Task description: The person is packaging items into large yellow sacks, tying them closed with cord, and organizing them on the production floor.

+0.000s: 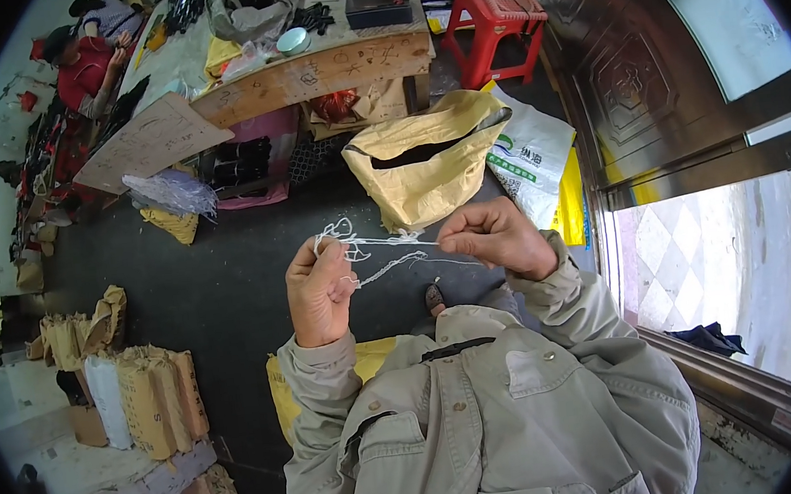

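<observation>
White string runs taut between my two hands, in front of my chest. My left hand is closed on a loose, tangled bunch of it, with loops sticking out above the fingers. My right hand pinches the string's other end between thumb and fingers. Below the taut stretch a twisted, slack length hangs in a curve, and a thin loose strand trails off toward the right hand. Just beyond my hands stands an open yellow woven sack, its inside dark.
A wooden workbench with a bowl, a dark tray and bags stands ahead. A red stool and a white printed sack are at right, near a brown door. Folded brown sacks stand at left. Two people sit far left.
</observation>
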Available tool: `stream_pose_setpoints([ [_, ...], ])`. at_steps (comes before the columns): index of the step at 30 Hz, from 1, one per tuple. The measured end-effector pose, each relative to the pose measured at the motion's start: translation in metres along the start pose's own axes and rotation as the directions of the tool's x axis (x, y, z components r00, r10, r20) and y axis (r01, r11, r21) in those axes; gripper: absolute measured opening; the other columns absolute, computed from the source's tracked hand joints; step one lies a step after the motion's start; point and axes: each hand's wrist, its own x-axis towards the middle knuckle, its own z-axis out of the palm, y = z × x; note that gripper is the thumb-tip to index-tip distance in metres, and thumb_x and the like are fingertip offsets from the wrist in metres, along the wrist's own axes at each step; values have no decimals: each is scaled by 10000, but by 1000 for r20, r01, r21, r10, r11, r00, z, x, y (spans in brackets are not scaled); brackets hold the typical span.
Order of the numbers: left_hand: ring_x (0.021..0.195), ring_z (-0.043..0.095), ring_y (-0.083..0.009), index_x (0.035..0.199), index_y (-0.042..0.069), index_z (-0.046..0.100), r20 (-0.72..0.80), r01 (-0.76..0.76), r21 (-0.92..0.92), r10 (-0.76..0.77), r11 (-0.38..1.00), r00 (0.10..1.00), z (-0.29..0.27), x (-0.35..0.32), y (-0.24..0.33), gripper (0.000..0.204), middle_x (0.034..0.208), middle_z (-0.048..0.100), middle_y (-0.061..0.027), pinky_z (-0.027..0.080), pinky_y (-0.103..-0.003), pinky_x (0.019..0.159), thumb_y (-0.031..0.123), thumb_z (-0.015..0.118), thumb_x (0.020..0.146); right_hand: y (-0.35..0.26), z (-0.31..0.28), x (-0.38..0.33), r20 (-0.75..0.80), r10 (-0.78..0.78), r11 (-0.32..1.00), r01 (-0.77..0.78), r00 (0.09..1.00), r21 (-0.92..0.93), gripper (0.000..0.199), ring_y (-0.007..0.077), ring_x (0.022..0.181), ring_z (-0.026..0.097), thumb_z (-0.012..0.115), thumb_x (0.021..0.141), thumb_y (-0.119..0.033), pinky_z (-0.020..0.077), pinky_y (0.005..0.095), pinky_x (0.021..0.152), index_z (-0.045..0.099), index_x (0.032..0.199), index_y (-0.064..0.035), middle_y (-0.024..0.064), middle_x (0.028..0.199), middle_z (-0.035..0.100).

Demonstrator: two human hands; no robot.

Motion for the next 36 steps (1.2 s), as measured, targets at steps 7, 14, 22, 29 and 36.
stream_pose_setpoints([
  [7,424,255,-5,752,43,514,50,27,44,-29,999,998,-3,4,-4,118,519,345,69,205,-159,385,128,569,813,9,0,-5,-342,-186,950,258,921,179,105,-7,389,321,574,805,-105,239,162,349,593,809,-2,-46,548,481],
  [14,409,256,-7,749,53,506,31,-17,244,10,970,999,-6,6,-10,134,504,333,71,201,-160,373,150,546,834,0,-12,-24,-460,-234,969,242,857,-41,100,-1,405,348,560,821,-118,264,156,364,562,806,-20,-49,558,489],
  [22,411,273,-4,748,67,512,-15,-40,384,49,923,999,3,12,-26,144,508,351,77,215,-162,371,178,560,826,20,-52,-40,-725,-613,790,264,314,-553,103,16,397,347,478,864,-105,252,159,361,479,791,-32,-9,582,483],
  [29,410,271,3,727,91,499,59,-19,522,-14,853,998,-4,30,-40,154,504,333,83,208,-158,364,190,546,835,19,-99,-118,-913,-346,859,463,215,-217,174,48,421,354,419,898,-173,252,171,370,457,786,-45,4,610,467],
  [36,389,254,7,717,115,492,72,16,552,-67,834,995,-20,66,-60,162,490,303,87,175,-158,341,209,537,841,31,-130,-198,-913,-342,508,861,222,20,209,59,443,337,430,895,-232,256,180,385,479,785,-61,-8,616,435],
])
